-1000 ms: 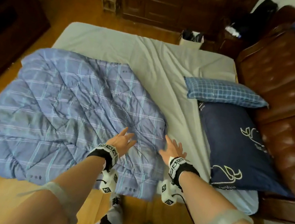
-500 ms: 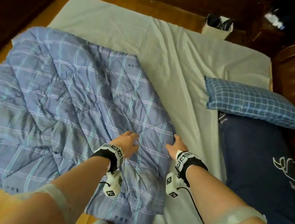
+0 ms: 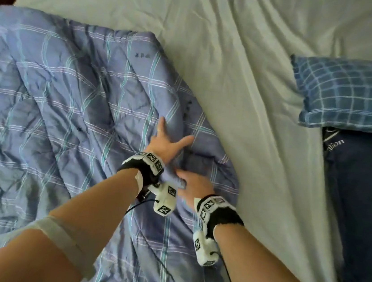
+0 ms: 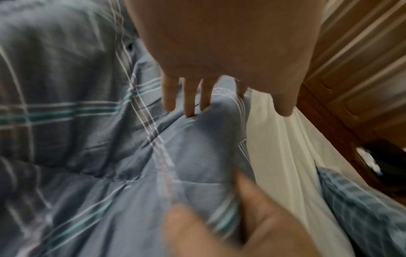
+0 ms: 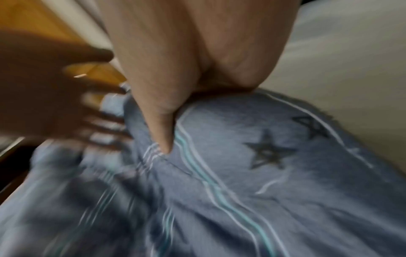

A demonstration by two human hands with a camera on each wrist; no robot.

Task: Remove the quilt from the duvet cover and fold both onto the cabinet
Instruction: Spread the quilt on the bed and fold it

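A blue plaid duvet [image 3: 65, 126] is seen spread over the left and near part of the bed [image 3: 248, 66], crumpled into diagonal ridges, with its right edge running slantwise across the pale sheet. Whether the quilt is inside it cannot be told from the pictures.

The left hand [image 3: 165, 139] is laid on the duvet near that right edge, its fingers [image 4: 189, 97] spread and straight, the tips pressed into the cloth; the thumb is stretched out to the right. A raised fold of the cloth is seen just beside the fingertips in the left wrist view.

The right hand [image 3: 192, 184] is placed just nearer than the left, almost touching the left wrist. In the right wrist view its thumb [image 5: 162, 125] is pressed down into a bunched ridge of the duvet, while the fingers are curled over the far side of that ridge, so the cloth is pinched between thumb and fingers. Small dark star marks are shown on the cloth beside the thumb.

On the right side of the bed, well apart from the hands, a blue checked pillow [image 3: 350, 95] is lying, and a dark navy pillow [image 3: 359, 209] with white lettering is set just nearer, touching it.
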